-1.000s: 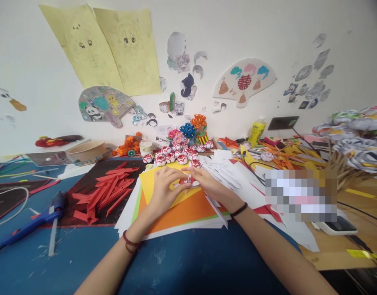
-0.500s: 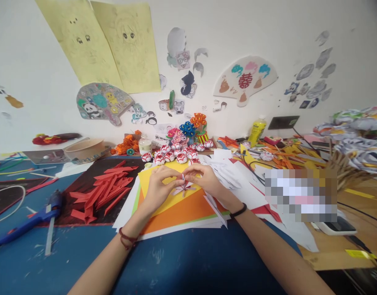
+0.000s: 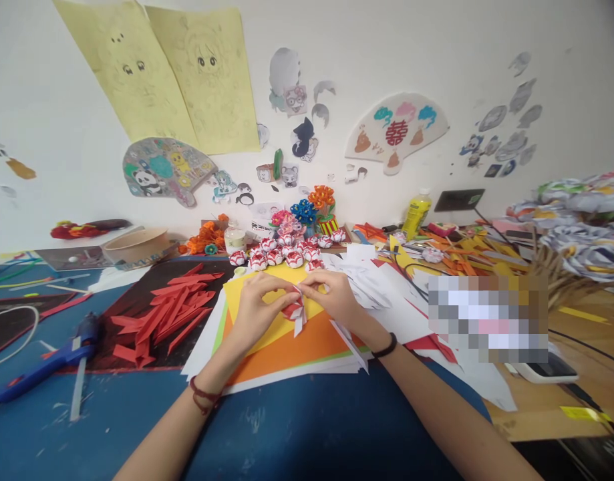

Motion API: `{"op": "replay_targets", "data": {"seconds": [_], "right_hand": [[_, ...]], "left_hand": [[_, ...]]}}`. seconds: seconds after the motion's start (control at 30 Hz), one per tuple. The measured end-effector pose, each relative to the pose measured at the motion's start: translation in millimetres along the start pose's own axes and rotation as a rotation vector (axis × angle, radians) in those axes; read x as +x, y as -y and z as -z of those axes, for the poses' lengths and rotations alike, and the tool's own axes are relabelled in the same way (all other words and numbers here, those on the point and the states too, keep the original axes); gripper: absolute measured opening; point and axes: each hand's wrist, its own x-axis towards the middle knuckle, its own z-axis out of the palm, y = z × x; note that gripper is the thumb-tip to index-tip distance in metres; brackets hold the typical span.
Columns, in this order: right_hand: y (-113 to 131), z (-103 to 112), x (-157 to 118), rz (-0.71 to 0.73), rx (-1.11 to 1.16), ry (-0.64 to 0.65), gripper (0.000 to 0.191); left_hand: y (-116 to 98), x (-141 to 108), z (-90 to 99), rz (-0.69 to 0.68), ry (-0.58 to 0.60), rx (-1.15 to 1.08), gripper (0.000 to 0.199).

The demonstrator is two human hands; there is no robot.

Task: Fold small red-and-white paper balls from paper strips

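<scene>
Head view: left hand [image 3: 261, 304] pinches the red-and-white folded paper [image 3: 292, 310], splayed star-like half a second ago, now turned, white tail hanging, over the yellow sheet [image 3: 286, 272]; right hand's [image 3: 334, 295] fingertips nip its top.

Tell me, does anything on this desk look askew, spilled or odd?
The yellow sheet lies askew across the orange sheet, their edges not lining up. On the right, a blocky pixelated patch looks odd: it hides whatever is beneath. No spill stands out.
</scene>
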Motion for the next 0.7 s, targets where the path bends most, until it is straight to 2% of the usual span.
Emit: {"op": "replay_targets", "data": {"seconds": [0.13, 0.27, 0.4, 0.53, 0.7], "right_hand": [[1.5, -2.5, -1.5, 0.094, -0.106, -0.016, 0.02], [4.5, -3.0, -4.0, 0.172, -0.203, -0.044, 0.024], [7.5, -1.7, -4.2, 0.16, -0.215, -0.052, 0.024], [8.7, 0.2, -2.4, 0.137, -0.198, -0.018, 0.016], [7.4, -2.6, -6.1, 0.233, -0.258, -0.05, 0.017]], "left_hand": [[-4.1, -1.1, 0.3, -0.032, -0.031, 0.092, 0.008], [-5.1, -1.6, 1.6, -0.049, -0.007, 0.122, 0.006], [-4.5, -1.8, 3.6, -0.076, 0.015, 0.134, 0.005], [-3.8, -1.1, 4.2, -0.067, 0.037, 0.127, 0.008], [-9.4, 0.6, 4.3, -0.035, 0.024, 0.125, 0.01]]}}
